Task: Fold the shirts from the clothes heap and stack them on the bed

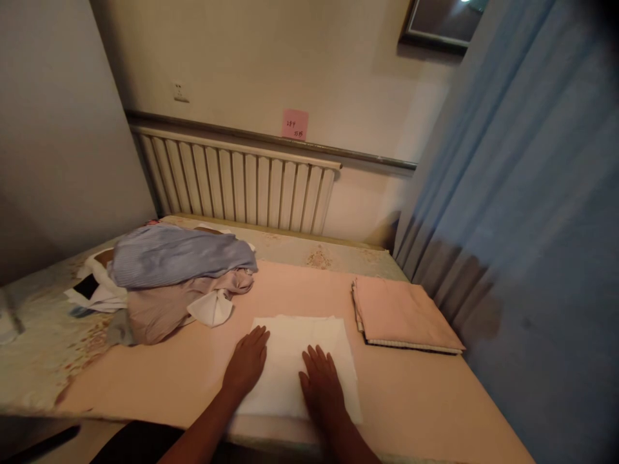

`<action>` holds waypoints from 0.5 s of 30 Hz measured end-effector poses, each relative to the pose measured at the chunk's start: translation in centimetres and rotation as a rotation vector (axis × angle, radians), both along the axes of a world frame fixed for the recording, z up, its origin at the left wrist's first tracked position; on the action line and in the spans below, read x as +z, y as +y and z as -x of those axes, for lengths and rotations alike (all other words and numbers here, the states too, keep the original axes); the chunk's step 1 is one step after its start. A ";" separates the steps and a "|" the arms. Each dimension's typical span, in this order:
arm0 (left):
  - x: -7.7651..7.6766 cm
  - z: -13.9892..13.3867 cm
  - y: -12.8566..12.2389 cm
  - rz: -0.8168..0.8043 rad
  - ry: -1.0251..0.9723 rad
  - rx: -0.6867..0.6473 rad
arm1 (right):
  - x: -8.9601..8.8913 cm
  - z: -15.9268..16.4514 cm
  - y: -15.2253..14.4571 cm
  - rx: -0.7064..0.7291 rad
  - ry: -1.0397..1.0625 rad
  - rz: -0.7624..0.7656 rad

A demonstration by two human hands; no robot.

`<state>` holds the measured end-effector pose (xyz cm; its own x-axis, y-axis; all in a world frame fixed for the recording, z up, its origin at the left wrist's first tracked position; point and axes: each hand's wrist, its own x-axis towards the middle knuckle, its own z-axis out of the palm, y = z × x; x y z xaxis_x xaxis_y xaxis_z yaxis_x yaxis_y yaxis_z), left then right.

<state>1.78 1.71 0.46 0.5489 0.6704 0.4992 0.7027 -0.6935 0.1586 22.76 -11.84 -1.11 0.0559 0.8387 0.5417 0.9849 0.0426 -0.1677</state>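
Observation:
A white cloth (290,380), folded into a flat rectangle, lies near the front edge of the table. My left hand (245,361) rests flat along its left side, fingers stretched out. On the cloth's right half lies my right hand (323,385), palm down with its fingers slightly spread. Neither hand grips anything. To the right is a neat stack of folded cloths with a pink one (403,312) on top. A loose heap of clothes sits to the left, with a blue-grey striped garment (178,254) above a dusty pink one (167,306).
A pink sheet (159,380) covers much of the table, over a floral tablecloth (33,361). Behind the table stands a white radiator (242,183) against the wall. A blue curtain (522,225) hangs along the right side. A pink note (294,124) is on the wall.

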 end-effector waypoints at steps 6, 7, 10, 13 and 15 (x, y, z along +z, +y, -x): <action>-0.3 0.0 0.1 0.000 -0.009 -0.006 | 0.1 -3.3 -1.6 -0.067 -0.061 0.011; -0.3 0.0 0.1 0.002 -0.009 -0.006 | 0.0 -3.7 -2.0 -0.083 -0.067 0.008; -0.4 0.0 0.2 0.007 -0.007 -0.002 | -0.2 -4.5 -2.7 -0.124 -0.099 0.009; -0.5 0.0 0.2 0.003 -0.010 -0.006 | -0.5 -4.9 -3.1 -0.149 -0.149 0.021; -0.5 0.0 0.2 -0.002 -0.018 -0.009 | -0.7 -5.1 -3.2 -0.167 -0.166 0.020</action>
<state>1.78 1.91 -0.08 0.5458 0.6645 0.5103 0.6934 -0.7002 0.1700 27.83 -14.99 -1.80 0.1060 0.8362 0.5381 0.9922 -0.1246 -0.0019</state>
